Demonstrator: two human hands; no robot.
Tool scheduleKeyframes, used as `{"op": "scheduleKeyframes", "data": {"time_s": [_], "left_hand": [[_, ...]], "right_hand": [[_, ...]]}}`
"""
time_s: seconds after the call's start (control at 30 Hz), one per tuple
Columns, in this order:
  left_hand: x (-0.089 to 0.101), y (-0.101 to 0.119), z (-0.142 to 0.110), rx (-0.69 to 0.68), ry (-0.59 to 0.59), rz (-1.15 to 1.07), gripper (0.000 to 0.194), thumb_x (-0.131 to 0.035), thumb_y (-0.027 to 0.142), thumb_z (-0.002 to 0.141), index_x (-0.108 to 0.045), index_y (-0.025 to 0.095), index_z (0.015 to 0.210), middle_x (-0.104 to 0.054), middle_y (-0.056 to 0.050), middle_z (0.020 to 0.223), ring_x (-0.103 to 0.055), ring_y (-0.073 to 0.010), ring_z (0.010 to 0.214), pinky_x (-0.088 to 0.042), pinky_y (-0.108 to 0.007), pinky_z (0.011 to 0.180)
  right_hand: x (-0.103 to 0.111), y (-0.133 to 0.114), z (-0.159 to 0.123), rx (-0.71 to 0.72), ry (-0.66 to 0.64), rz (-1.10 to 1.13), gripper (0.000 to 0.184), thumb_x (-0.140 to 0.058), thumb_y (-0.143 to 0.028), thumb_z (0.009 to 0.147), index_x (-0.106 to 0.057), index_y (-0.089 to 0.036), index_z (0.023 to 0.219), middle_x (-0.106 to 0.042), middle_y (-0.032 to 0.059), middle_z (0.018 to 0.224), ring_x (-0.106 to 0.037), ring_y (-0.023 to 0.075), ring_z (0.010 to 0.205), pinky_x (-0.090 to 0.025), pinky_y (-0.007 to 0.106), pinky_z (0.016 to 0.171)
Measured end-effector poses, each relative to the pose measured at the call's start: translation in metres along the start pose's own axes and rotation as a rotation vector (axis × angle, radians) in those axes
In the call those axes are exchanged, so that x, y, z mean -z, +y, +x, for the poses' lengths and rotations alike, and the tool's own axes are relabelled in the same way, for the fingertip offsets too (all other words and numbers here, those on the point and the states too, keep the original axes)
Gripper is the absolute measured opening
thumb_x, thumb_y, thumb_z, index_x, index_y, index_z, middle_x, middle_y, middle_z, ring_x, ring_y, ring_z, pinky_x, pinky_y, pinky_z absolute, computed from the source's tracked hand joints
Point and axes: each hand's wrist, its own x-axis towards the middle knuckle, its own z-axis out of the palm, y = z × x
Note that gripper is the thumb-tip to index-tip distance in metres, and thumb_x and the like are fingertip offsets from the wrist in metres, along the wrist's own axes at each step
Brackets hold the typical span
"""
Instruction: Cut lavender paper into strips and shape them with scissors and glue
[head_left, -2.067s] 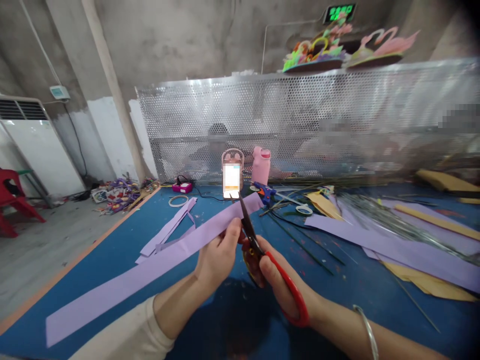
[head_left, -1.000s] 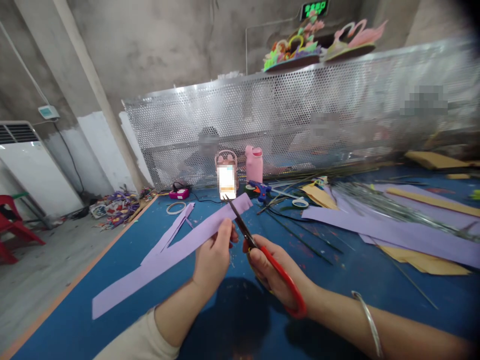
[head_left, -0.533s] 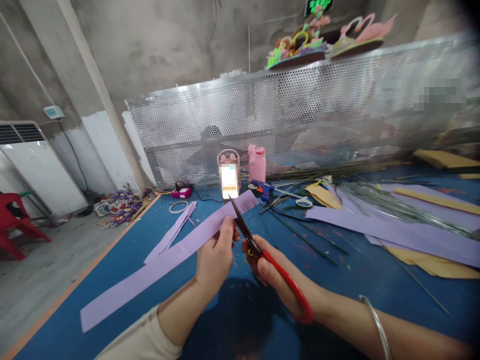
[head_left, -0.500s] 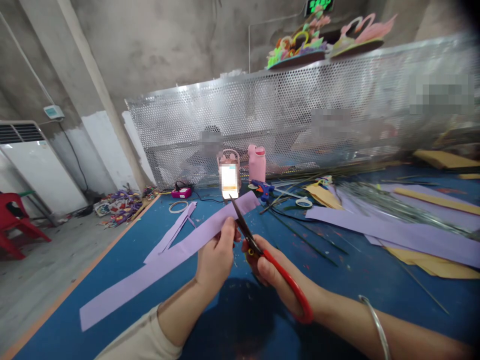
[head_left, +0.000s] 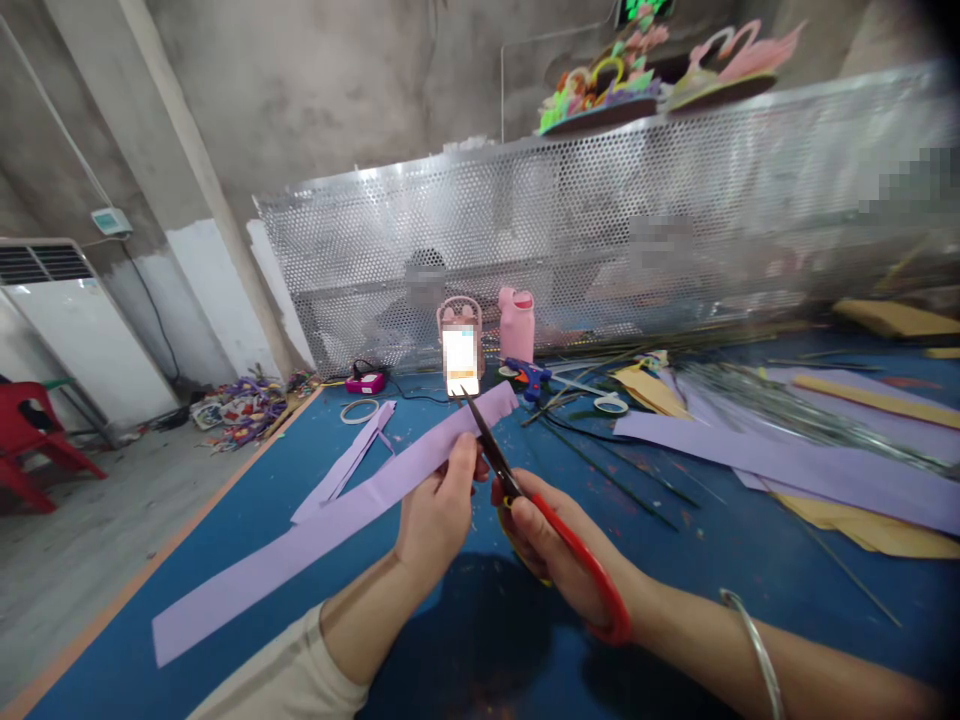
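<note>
My left hand [head_left: 442,505] pinches a long purple paper strip [head_left: 322,535] near its far right end, thumb on top. The strip slants from the lower left up to the middle of the view. In my right hand [head_left: 555,535] is a pair of scissors [head_left: 592,570] with red handles and dark blades. Its blades are parted and lie across the strip just right of my left thumb. Both hands are above the blue table, close together. Behind the strip, several narrow purple paper strips [head_left: 346,470] lie on the table.
A lit phone [head_left: 461,362], pink bottle [head_left: 517,325] and blue glue gun [head_left: 531,380] stand or lie at the back. Purple sheets [head_left: 795,455], yellow paper [head_left: 862,530] and thin stems cover the right side. A perforated metal panel [head_left: 480,230] rises behind the table.
The scissor blades still cross the strip at nearly the same place. Both hands have barely moved, and the whole view has shifted slightly.
</note>
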Motion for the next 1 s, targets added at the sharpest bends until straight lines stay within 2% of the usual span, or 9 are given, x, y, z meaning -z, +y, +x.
{"op": "scheduleKeyframes", "data": {"time_s": [0.37, 0.63, 0.73, 1.0], "left_hand": [[-0.0012, -0.0048, -0.0002, 0.007, -0.004, -0.043, 0.049, -0.039, 0.053, 0.089, -0.061, 0.019, 0.061, -0.064, -0.002, 0.062, -0.058, -0.0168, 0.063, -0.044, -0.029, 0.069], [-0.0037, -0.0056, 0.0029, 0.016, 0.013, -0.221, 0.046, -0.041, 0.05, 0.088, -0.057, 0.019, 0.058, -0.06, -0.002, 0.059, -0.055, -0.016, 0.062, -0.045, -0.027, 0.064], [-0.0034, -0.0054, 0.0035, 0.031, 0.014, -0.187, 0.048, -0.04, 0.052, 0.088, -0.057, 0.019, 0.057, -0.06, -0.002, 0.059, -0.055, -0.0156, 0.062, -0.044, -0.026, 0.066], [-0.0026, -0.0065, 0.0038, 0.069, 0.055, -0.135, 0.051, -0.039, 0.056, 0.088, -0.059, 0.019, 0.059, -0.064, -0.003, 0.061, -0.059, -0.0168, 0.064, -0.045, -0.027, 0.068]], "right_hand": [[-0.0005, -0.0032, -0.0002, -0.025, 0.039, 0.006, 0.042, -0.049, -0.061, 0.086, -0.048, -0.019, 0.089, -0.033, -0.0087, 0.057, -0.024, 0.0062, 0.044, -0.02, 0.021, 0.038], [0.0003, -0.0042, 0.0012, -0.039, 0.069, -0.014, 0.04, -0.048, -0.06, 0.088, -0.048, -0.02, 0.09, -0.033, -0.0086, 0.056, -0.023, 0.0067, 0.043, -0.02, 0.021, 0.037], [0.002, -0.0036, 0.0018, -0.03, 0.079, -0.056, 0.038, -0.048, -0.058, 0.089, -0.048, -0.02, 0.09, -0.032, -0.0083, 0.057, -0.024, 0.007, 0.044, -0.021, 0.021, 0.039], [0.0058, 0.0032, -0.0017, 0.077, -0.037, -0.152, 0.053, -0.038, -0.066, 0.088, -0.048, -0.02, 0.113, -0.04, -0.0018, 0.075, -0.03, 0.0109, 0.056, -0.029, 0.022, 0.045]]}}
